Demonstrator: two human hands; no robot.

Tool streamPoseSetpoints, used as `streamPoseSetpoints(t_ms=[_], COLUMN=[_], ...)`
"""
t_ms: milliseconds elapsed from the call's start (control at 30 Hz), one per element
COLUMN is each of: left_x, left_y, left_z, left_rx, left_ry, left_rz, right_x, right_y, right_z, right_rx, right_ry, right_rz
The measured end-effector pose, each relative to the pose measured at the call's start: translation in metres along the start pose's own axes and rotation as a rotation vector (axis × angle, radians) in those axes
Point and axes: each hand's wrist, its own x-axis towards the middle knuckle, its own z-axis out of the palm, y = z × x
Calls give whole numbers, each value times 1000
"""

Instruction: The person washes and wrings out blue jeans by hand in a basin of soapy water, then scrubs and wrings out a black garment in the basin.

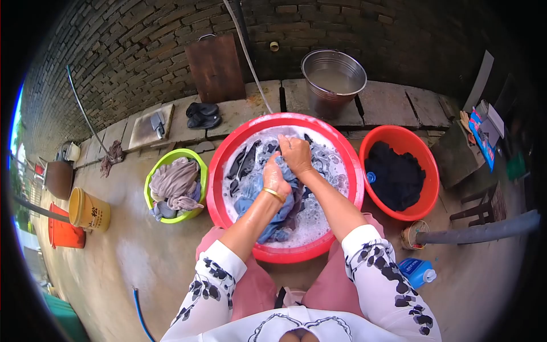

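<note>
Left hand (276, 175), right hand (296, 154) over soapy clothes (248, 191)

Both hands, left (276, 179) and right (296, 154), are working close together over soapy clothes (265, 199) in a large red basin (215, 211). Left of them, a green basin (149, 196) is holding pale clothes (174, 181); to their right, an orange-red basin (434, 185) is holding dark cloth (394, 175). Beyond them, a metal bucket (329, 102) is standing near the brick wall (399, 45).

Outdoor wash yard: brick wall (273, 25), concrete ground (119, 251), tubs of laundry (286, 256).
</note>
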Motion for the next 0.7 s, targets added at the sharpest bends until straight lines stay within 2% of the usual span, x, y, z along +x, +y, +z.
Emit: streamPoseSetpoints(t_ms=[33, 100, 167, 233, 333, 367, 433, 500, 567, 600, 633, 667, 700], left_x=[11, 4, 20, 20, 12, 5, -35, -39, -39, -35, -41, -40, -39], left_y=[-6, 2, 5, 16, 21, 19, 10, 13, 40, 54, 72, 73, 71], left_z=[-6, -3, -17, -17, -24, -29, 18, 21, 21, 27, 34, 32, 28], left_rx=[71, 42, 80, 77, 79, 75, -100, -43, 219, 285, 238, 318, 403], left_ry=[132, 76, 79, -85, -324, -394, -94, -52, -68, -106, -64, -183, -301], left_rz=[-23, -92, -27, 26, 82, 99, -97, -88, -17, 199, 171, 243, 314], right_x=[2, 0, -6, -21, -29, -19, 1, 0, 3, 2, 4, 6, 5], right_y=[18, 7, -17, -42, -56, -40, -5, -6, -19, -38, -48, -48, -52], right_z=[8, 0, 0, 5, -2, -3, -11, -16, -29, -46, -57, -61, -69], right_rx=[-70, -33, 13, 103, 108, 121, -11, 51, 105, 197, 282, 168, 153], right_ry=[-3, -2, 26, -51, -25, -4, 11, 12, 8, -207, -425, -608, -656], right_rz=[59, 73, 76, -168, -245, -174, 102, 135, 145, 217, 284, 133, 217])
